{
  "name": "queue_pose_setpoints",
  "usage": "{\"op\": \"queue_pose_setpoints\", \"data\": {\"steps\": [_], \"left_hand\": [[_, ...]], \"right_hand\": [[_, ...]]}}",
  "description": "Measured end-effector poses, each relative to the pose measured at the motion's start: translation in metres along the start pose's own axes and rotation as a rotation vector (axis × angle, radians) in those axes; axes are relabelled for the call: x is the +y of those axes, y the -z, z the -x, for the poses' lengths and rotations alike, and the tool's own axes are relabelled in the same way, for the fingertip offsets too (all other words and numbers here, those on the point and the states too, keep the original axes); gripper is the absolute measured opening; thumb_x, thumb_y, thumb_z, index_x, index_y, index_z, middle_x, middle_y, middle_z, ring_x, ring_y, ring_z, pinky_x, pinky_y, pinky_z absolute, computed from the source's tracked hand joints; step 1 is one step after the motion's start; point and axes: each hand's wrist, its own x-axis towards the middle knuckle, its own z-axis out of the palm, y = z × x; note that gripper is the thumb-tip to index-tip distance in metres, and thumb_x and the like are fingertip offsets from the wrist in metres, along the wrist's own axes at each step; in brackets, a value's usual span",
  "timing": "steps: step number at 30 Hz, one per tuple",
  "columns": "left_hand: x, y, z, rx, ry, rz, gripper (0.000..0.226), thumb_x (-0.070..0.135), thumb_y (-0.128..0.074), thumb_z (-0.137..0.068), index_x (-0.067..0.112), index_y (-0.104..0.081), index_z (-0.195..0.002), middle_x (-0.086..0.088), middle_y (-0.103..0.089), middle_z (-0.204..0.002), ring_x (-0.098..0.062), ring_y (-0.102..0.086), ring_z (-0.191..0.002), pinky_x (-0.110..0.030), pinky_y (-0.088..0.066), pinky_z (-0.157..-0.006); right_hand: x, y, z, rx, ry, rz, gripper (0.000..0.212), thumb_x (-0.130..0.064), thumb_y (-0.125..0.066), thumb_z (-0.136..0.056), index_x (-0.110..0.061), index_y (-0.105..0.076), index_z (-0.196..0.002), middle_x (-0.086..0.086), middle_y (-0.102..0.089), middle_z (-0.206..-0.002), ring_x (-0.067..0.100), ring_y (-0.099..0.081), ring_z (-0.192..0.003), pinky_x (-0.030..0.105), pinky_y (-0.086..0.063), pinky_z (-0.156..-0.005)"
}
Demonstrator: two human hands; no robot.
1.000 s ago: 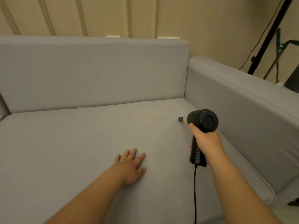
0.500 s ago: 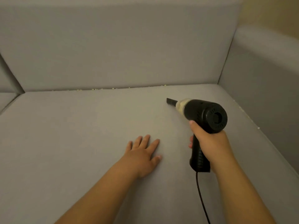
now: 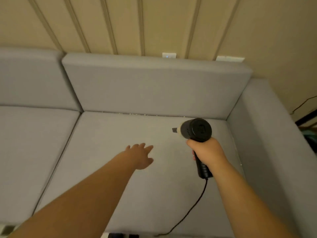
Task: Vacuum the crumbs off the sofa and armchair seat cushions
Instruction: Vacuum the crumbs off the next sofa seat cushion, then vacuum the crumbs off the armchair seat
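My right hand (image 3: 208,152) grips the handle of a black handheld vacuum (image 3: 195,129), whose short nozzle points left, just above the right seat cushion (image 3: 137,194) of the grey sofa. A thin line of pale crumbs (image 3: 137,114) lies in the crease where this cushion meets the back cushion (image 3: 154,86). A few more specks sit along the right armrest seam (image 3: 241,164). My left hand (image 3: 139,155) reaches out over the middle of the cushion, fingers spread, holding nothing. The vacuum's black cord (image 3: 193,206) trails back over the cushion's front edge.
A second seat cushion (image 3: 30,152) adjoins on the left. The grey armrest (image 3: 274,143) walls the right side. Behind the sofa is a beige panelled wall with white wall plates (image 3: 169,55). Dark objects and a cable sit beyond the armrest at far right (image 3: 308,121).
The view has pulled back and up, showing the wall and the left cushion. My left hand has lifted from lying flat. The vacuum stays in my right hand, nozzle still pointing left.
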Motion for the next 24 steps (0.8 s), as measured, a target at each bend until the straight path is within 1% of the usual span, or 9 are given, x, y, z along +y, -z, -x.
{"op": "queue_pose_setpoints", "data": {"steps": [5, 8, 9, 10, 12, 14, 16, 20, 24], "left_hand": [[-0.021, 0.094, 0.128, 0.018, 0.090, 0.081, 0.068, 0.056, -0.035, -0.107, 0.033, -0.012, -0.166, -0.001, -0.013, -0.173, -0.032, -0.022, -0.156, -0.053, -0.021, -0.125], [-0.044, 0.141, 0.186, 0.107, 0.183, 0.147, 0.064, 0.055, -0.036, -0.107, 0.034, -0.017, -0.165, 0.002, -0.019, -0.172, -0.030, -0.025, -0.155, -0.052, -0.023, -0.125], [-0.059, 0.156, 0.227, 0.147, 0.251, 0.206, 0.063, 0.054, -0.036, -0.108, 0.034, -0.019, -0.165, 0.002, -0.020, -0.172, -0.029, -0.025, -0.156, -0.050, -0.022, -0.125], [-0.058, 0.161, 0.235, 0.123, 0.236, 0.215, 0.062, 0.053, -0.036, -0.108, 0.033, -0.021, -0.165, 0.002, -0.022, -0.171, -0.027, -0.025, -0.156, -0.048, -0.022, -0.125], [-0.084, 0.174, 0.284, 0.199, 0.320, 0.256, 0.060, 0.052, -0.037, -0.108, 0.035, -0.025, -0.164, 0.002, -0.025, -0.170, -0.027, -0.027, -0.155, -0.046, -0.023, -0.124], [-0.117, 0.172, 0.337, 0.247, 0.429, 0.291, 0.059, 0.054, -0.038, -0.106, 0.037, -0.029, -0.162, -0.001, -0.029, -0.168, -0.029, -0.031, -0.152, -0.047, -0.028, -0.122], [-0.150, 0.163, 0.385, 0.255, 0.547, 0.304, 0.059, 0.057, -0.040, -0.104, 0.040, -0.032, -0.160, -0.003, -0.033, -0.166, -0.033, -0.034, -0.150, -0.049, -0.031, -0.121], [-0.227, 0.127, 0.474, 0.260, 0.747, 0.374, 0.059, 0.056, -0.040, -0.106, 0.038, -0.030, -0.161, -0.007, -0.029, -0.166, -0.037, -0.033, -0.150, -0.053, -0.032, -0.120], [-0.305, 0.074, 0.557, 0.284, 0.902, 0.500, 0.061, 0.056, -0.040, -0.106, 0.038, -0.027, -0.162, -0.006, -0.027, -0.168, -0.035, -0.032, -0.151, -0.055, -0.031, -0.121]], "right_hand": [[-0.105, 0.017, 0.077, -0.163, 0.037, 0.188, 0.021, -0.029, -0.075, -0.080, -0.009, -0.075, -0.085, 0.013, -0.077, -0.073, 0.036, -0.077, -0.078, 0.048, -0.063, -0.081], [-0.168, 0.010, 0.113, -0.238, 0.138, 0.252, 0.020, -0.031, -0.074, -0.080, -0.013, -0.074, -0.086, 0.010, -0.077, -0.072, 0.031, -0.077, -0.077, 0.039, -0.062, -0.077], [-0.205, 0.005, 0.134, -0.286, 0.220, 0.315, 0.019, -0.032, -0.073, -0.080, -0.015, -0.073, -0.088, 0.009, -0.077, -0.073, 0.030, -0.076, -0.077, 0.039, -0.061, -0.077], [-0.208, -0.002, 0.136, -0.302, 0.222, 0.343, 0.019, -0.033, -0.073, -0.079, -0.016, -0.073, -0.088, 0.008, -0.077, -0.073, 0.029, -0.076, -0.076, 0.039, -0.061, -0.077], [-0.253, -0.020, 0.166, -0.378, 0.325, 0.372, 0.019, -0.035, -0.073, -0.078, -0.019, -0.072, -0.088, 0.005, -0.075, -0.070, 0.025, -0.075, -0.071, 0.035, -0.060, -0.073], [-0.292, -0.047, 0.203, -0.446, 0.443, 0.425, 0.020, -0.038, -0.074, -0.077, -0.020, -0.071, -0.087, 0.003, -0.074, -0.069, 0.023, -0.073, -0.069, 0.031, -0.057, -0.069], [-0.325, -0.078, 0.240, -0.515, 0.541, 0.481, 0.022, -0.040, -0.073, -0.076, -0.020, -0.071, -0.084, 0.003, -0.075, -0.069, 0.024, -0.075, -0.072, 0.032, -0.059, -0.071], [-0.374, -0.155, 0.319, -0.632, 0.731, 0.541, 0.022, -0.040, -0.072, -0.075, -0.021, -0.071, -0.086, 0.006, -0.077, -0.075, 0.027, -0.077, -0.077, 0.037, -0.062, -0.075], [-0.404, -0.245, 0.403, -0.761, 0.900, 0.574, 0.023, -0.042, -0.074, -0.076, -0.025, -0.070, -0.091, 0.003, -0.077, -0.077, 0.025, -0.077, -0.075, 0.038, -0.062, -0.077]]}}
